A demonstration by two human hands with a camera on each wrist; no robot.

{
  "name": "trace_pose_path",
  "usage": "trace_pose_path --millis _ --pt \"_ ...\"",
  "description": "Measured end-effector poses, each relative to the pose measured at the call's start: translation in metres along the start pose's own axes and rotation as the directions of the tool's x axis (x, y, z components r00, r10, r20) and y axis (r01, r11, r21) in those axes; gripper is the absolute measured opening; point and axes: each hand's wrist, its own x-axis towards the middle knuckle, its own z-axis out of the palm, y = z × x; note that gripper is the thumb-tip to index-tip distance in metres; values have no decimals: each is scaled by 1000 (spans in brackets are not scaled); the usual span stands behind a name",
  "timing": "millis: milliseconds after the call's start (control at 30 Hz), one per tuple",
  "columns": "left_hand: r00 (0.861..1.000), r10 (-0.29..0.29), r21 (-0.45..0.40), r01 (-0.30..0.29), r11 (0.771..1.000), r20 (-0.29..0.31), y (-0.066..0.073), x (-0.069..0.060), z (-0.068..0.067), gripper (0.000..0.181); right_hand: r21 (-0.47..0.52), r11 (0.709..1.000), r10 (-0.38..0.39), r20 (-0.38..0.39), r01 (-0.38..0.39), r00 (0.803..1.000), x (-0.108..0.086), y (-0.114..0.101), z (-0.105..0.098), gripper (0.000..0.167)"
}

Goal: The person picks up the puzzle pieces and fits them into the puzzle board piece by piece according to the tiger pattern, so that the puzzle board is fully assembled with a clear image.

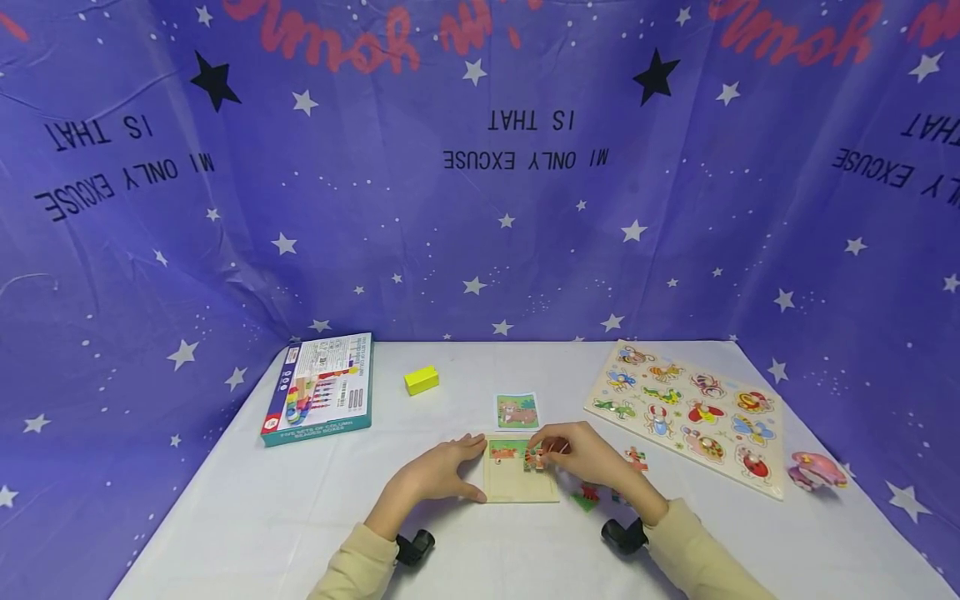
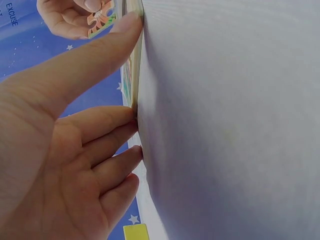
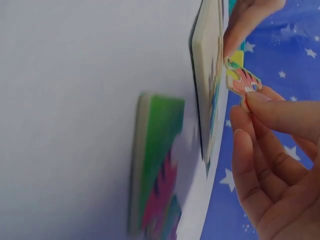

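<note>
A puzzle piece (image 1: 534, 460) is pinched in the right grip (image 1: 579, 447), thumb against fingertips, and is held over the right-hand part of the wooden tray (image 1: 517, 487). By the left grip (image 1: 437, 471), spread with thumb and fingers apart, nothing is grasped; the tray's left edge is touched at its near and far ends. Any lowering would seem to turn on tilt: the piece is held at an angle to the tray's face, just to the right of the strip already laid (image 1: 507, 450) at the far left. No clear long axis can be made out on it.

By the right wrist view, the piece's pale edge and slant are shown, though whether a corner touches the tray cannot be told. The tray's bare near part is shown only from the head.

Farther out, a picture card (image 1: 517, 412) is laid beyond the tray, and loose pieces (image 1: 636, 459) are scattered to its right on the counter (image 1: 465, 558), nearer the right grip.
</note>
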Motion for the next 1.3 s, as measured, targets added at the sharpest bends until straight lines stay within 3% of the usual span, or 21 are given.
trace_pose_path --millis 500,1300 --pt "1000 6 24 -6 1000 0 -2 1 0 88 33 999 -32 52 30 998 25 -15 20 20" --pt "1000 9 27 -8 1000 -4 -3 2 2 89 3 999 53 54 -53 997 36 -25 37 17"
